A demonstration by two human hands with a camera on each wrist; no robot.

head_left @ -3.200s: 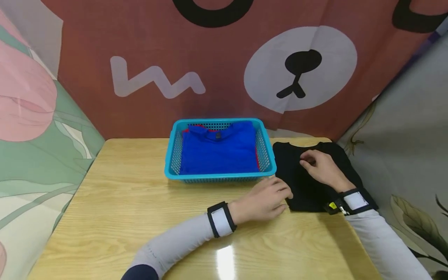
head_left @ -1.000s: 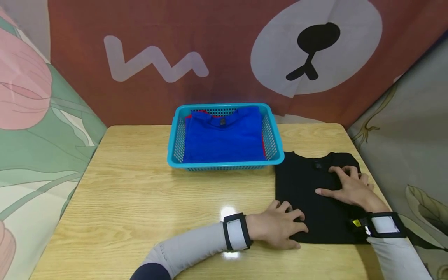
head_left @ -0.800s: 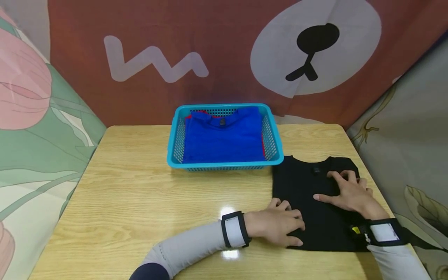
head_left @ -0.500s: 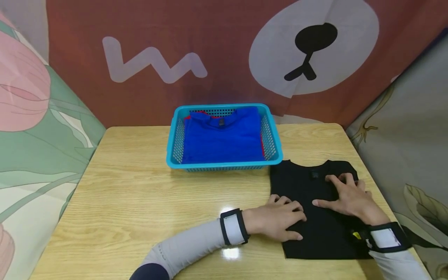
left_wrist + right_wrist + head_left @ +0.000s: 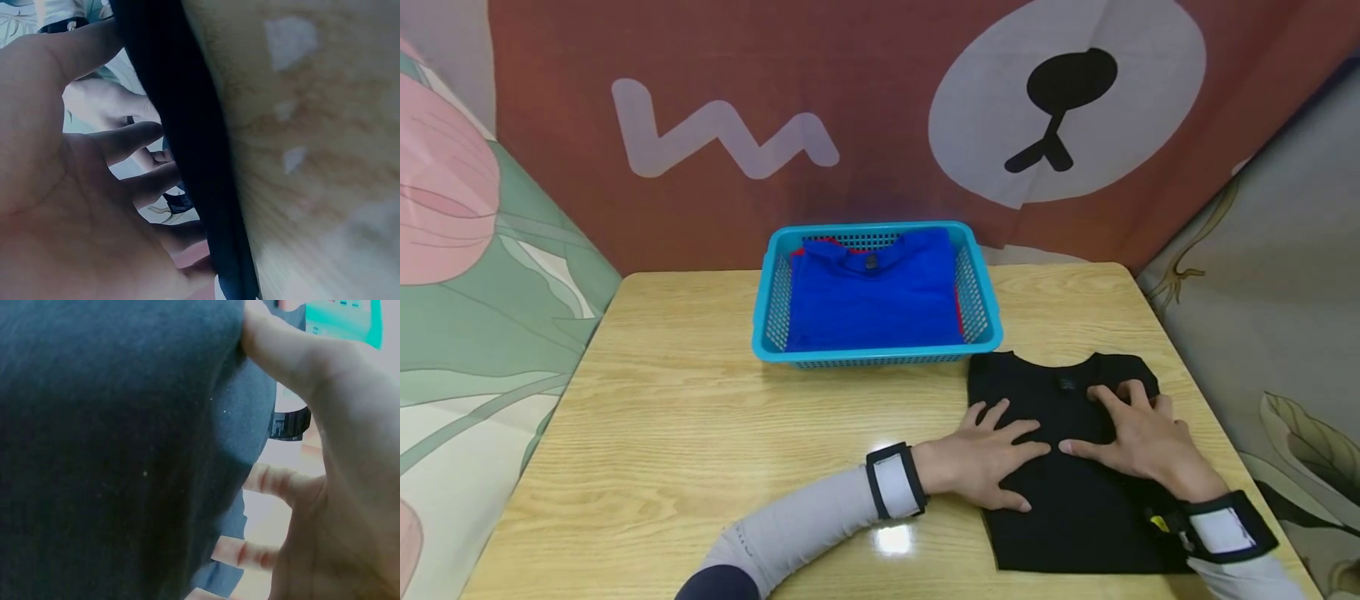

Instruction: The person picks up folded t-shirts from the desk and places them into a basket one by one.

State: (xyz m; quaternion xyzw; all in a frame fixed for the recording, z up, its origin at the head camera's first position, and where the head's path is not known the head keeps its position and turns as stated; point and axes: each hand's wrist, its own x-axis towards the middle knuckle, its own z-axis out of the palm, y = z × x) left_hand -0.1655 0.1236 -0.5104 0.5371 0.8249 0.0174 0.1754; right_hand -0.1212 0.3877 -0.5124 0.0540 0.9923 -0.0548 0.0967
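Observation:
A folded black T-shirt (image 5: 1060, 517) lies flat at the right of the table, its neckline with a small tag facing the basket. My left hand (image 5: 988, 462) rests on the shirt's left edge with fingers spread; the left wrist view shows its fingertips touching the black cloth (image 5: 194, 137). On the shirt's upper right, my right hand (image 5: 1142, 437) presses with its fingertips, thumb apart from the fingers. In the right wrist view that thumb and the fingers touch the cloth (image 5: 125, 456) without curling round it.
A blue plastic basket (image 5: 880, 358) stands at the back of the table, holding a folded blue T-shirt (image 5: 880, 304) with red cloth (image 5: 959, 310) beneath it. The wooden table (image 5: 700, 400) meets a brown printed curtain (image 5: 730, 217) behind.
The black T-shirt has slid toward me, from beside the basket to nearer the table's front. Both hands moved onto it; the left hand's fingers have just spread and shifted up along its edge.

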